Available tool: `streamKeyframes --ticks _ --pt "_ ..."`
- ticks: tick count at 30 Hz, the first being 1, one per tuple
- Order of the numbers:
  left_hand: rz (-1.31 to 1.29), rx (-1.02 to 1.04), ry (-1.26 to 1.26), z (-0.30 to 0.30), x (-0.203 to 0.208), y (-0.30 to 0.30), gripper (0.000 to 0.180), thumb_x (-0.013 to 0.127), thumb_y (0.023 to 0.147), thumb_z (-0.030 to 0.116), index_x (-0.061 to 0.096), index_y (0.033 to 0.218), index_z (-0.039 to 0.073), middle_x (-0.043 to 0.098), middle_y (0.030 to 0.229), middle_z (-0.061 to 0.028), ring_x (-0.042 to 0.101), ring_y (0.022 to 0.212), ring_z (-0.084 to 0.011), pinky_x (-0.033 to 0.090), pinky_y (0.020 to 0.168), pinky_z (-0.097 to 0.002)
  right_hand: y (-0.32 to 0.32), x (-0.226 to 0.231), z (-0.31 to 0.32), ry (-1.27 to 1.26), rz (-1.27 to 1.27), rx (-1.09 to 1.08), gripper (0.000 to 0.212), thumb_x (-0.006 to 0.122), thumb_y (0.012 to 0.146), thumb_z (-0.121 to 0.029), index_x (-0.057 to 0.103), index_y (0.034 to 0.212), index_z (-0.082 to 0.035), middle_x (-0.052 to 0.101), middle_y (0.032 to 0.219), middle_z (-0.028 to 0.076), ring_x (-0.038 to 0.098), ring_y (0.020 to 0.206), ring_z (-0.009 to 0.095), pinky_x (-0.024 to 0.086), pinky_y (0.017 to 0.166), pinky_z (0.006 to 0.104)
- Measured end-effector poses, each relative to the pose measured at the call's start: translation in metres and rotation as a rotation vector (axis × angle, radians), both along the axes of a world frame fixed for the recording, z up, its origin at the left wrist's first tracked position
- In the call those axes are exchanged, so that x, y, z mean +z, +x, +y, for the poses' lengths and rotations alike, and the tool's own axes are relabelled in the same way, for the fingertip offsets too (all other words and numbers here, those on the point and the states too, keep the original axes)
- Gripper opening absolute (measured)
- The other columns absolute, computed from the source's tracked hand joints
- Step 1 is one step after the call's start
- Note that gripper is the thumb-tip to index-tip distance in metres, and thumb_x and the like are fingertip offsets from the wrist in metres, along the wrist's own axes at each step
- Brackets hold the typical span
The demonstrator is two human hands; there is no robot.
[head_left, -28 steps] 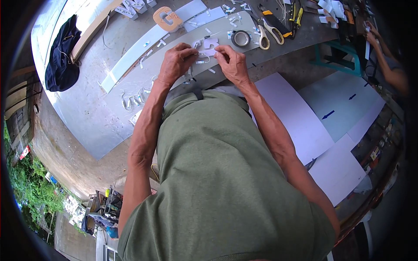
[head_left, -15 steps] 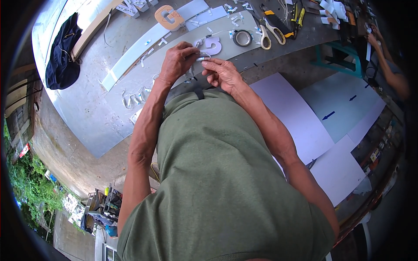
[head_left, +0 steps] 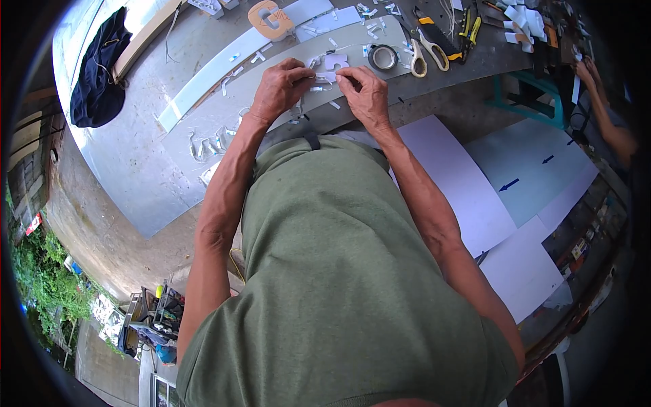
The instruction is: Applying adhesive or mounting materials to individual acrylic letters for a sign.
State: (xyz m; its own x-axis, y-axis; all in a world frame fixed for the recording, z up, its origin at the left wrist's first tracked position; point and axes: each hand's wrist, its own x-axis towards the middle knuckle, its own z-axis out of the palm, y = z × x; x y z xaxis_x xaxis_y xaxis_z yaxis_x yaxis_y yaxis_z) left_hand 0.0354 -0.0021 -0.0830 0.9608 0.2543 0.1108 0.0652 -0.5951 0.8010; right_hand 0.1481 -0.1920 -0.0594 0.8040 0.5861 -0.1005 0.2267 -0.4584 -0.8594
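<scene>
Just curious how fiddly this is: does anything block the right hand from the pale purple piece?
Nothing visible does. The right hand has its fingertips beside the pale purple piece; contact is unclear. The black tape roll lies to the right, out of the way.

The bench [head_left: 152,180] has a smooth grey top. On its left side lie a dark cloth [head_left: 102,74] and a wooden bar [head_left: 146,42]. Then come a long pale strip [head_left: 203,89] and a curved grey board [head_left: 352,41]. To the right are scissors [head_left: 428,45] and yellow-black pliers [head_left: 472,30]. Small wired white pieces [head_left: 209,147] rest near the front edge.
</scene>
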Motion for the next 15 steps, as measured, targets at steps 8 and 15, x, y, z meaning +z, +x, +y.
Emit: streamKeyframes --ticks 8,15 --pt "-0.008 -0.003 0.014 -0.001 -0.003 -0.002 0.016 0.08 0.083 0.011 0.08 0.099 0.007 0.073 0.099 -0.0122 0.073 0.081 -0.0291 0.058 0.073 -0.0372 0.008 -0.009 0.01 -0.052 -0.105 0.215 0.012 0.075 0.086 -0.015 0.078 0.096 -0.009 0.072 0.091 0.008 0.066 0.092 0.027 0.054 0.083 0.0393" --pt "0.004 0.003 0.004 0.0 -0.003 -0.002 0.016 0.079 0.083 0.01 0.08 0.099 0.007 0.073 0.099 -0.0121 0.073 0.083 -0.0294 0.058 0.074 -0.0378 0.008 -0.015 0.015 -0.093 -0.105 0.212 0.011 0.076 0.084 -0.017 0.079 0.093 -0.011 0.071 0.091 0.007 0.065 0.091 0.027 0.053 0.083 0.0397"
